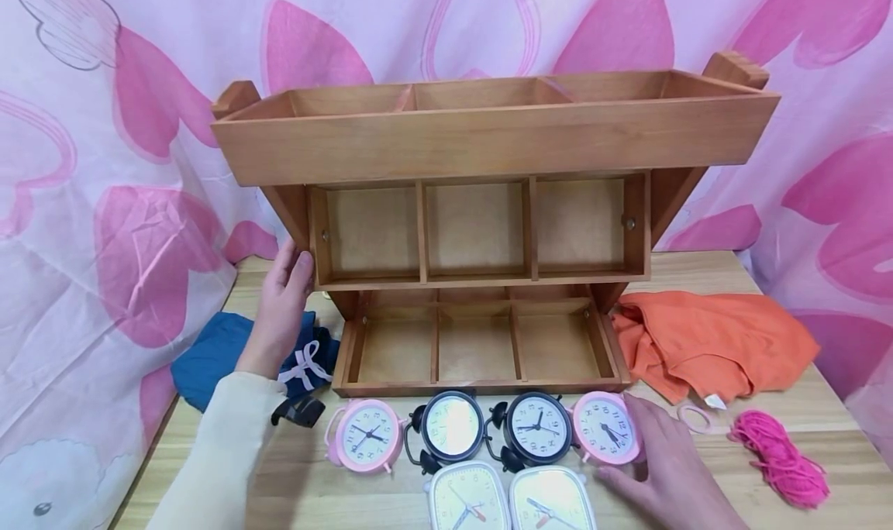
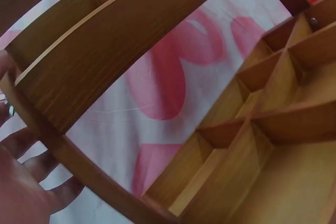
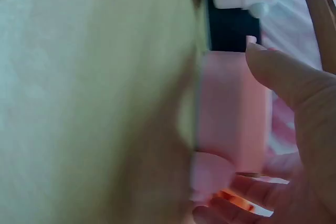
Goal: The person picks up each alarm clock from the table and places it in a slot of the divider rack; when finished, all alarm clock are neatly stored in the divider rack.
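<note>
A tiered wooden storage box [image 1: 488,146] with divided compartments stands at the centre in the head view. Its left side is touched by my left hand [image 1: 277,313], whose fingers look fairly straight; the left wrist view has fingers [image 2: 63,195] against a wooden side strut [image 2: 105,184]. At the right end of a row of clocks, my right hand [image 1: 673,464] holds a pink alarm clock [image 1: 607,428], thumb on one side and fingers on another. Along the row are two black alarm clocks [image 1: 537,428] and another pink alarm clock [image 1: 367,435]. Two white clocks [image 1: 469,499] lie in front, partly cut off.
Blue cloth [image 1: 209,352] with a pale ribbon bow [image 1: 307,365] and a black strap-like item [image 1: 300,411] lie left of the box. To the right are orange cloth [image 1: 725,340], a pink hair tie [image 1: 694,419] and bright pink yarn [image 1: 781,460]. A patterned curtain [image 1: 167,259] hangs behind.
</note>
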`<state>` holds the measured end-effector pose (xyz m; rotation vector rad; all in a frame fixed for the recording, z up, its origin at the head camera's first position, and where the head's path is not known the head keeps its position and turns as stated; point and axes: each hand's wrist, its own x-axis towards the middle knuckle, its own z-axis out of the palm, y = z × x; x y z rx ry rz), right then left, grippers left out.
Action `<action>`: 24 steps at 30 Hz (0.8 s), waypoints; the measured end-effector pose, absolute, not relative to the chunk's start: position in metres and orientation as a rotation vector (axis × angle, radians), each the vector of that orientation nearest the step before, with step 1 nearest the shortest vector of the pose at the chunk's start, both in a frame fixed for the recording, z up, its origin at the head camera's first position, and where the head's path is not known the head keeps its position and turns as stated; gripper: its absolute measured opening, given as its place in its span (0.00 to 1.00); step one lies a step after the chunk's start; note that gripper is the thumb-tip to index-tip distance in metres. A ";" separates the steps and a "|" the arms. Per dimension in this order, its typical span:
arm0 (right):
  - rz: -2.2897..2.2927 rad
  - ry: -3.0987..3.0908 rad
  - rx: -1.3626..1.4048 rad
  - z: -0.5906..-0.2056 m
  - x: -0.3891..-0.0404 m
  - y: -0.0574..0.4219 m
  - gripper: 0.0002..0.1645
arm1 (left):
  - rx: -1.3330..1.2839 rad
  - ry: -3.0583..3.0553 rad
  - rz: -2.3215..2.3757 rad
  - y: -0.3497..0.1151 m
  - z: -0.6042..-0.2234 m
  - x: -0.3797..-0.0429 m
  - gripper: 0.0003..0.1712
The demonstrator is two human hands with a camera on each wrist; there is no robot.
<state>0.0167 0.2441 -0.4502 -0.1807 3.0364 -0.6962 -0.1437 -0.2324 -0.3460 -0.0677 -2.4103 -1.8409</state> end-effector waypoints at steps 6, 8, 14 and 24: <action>-0.727 3.174 -0.267 -0.467 0.013 0.242 0.65 | -0.014 -2.428 -1.810 -0.227 -0.346 -0.145 0.36; -0.726 3.188 -0.268 -0.469 0.013 0.243 0.64 | -0.011 -2.435 -1.803 -0.227 -0.346 -0.144 0.36; -0.830 3.216 -0.268 -0.470 0.013 0.246 0.60 | -0.029 -2.416 -1.834 -0.229 -0.345 -0.144 0.36; -0.937 3.155 -0.176 -0.420 0.012 0.246 0.62 | -0.027 -2.437 -1.830 -0.230 -0.344 -0.143 0.37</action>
